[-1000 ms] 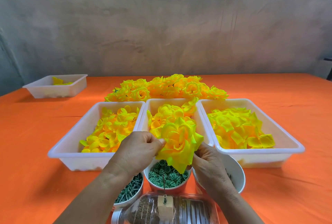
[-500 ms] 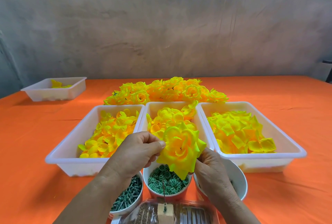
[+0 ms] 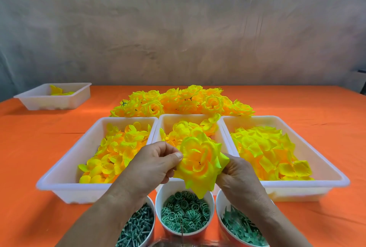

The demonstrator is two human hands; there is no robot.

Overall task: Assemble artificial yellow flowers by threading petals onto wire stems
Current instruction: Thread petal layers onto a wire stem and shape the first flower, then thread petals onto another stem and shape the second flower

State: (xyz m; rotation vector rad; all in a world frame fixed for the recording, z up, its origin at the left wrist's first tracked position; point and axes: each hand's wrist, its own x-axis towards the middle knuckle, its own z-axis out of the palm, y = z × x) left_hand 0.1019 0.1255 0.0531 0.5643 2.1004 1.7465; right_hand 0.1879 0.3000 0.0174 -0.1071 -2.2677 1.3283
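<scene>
Currently I see left hand (image 3: 150,165) and right hand (image 3: 237,171) pinching the layered yellow fabric flower (image 3: 200,163) over the white cup of green plastic rings (image 3: 185,215).

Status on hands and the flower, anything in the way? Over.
Left hand pinches yellow flower at its left edge, right hand grips its right side. Flower held above the cup of green rings. Nothing blocks it.

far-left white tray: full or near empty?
Near empty. The far-left tray holds only a few yellow petals lying low inside; its white inner walls show well above them.
</scene>
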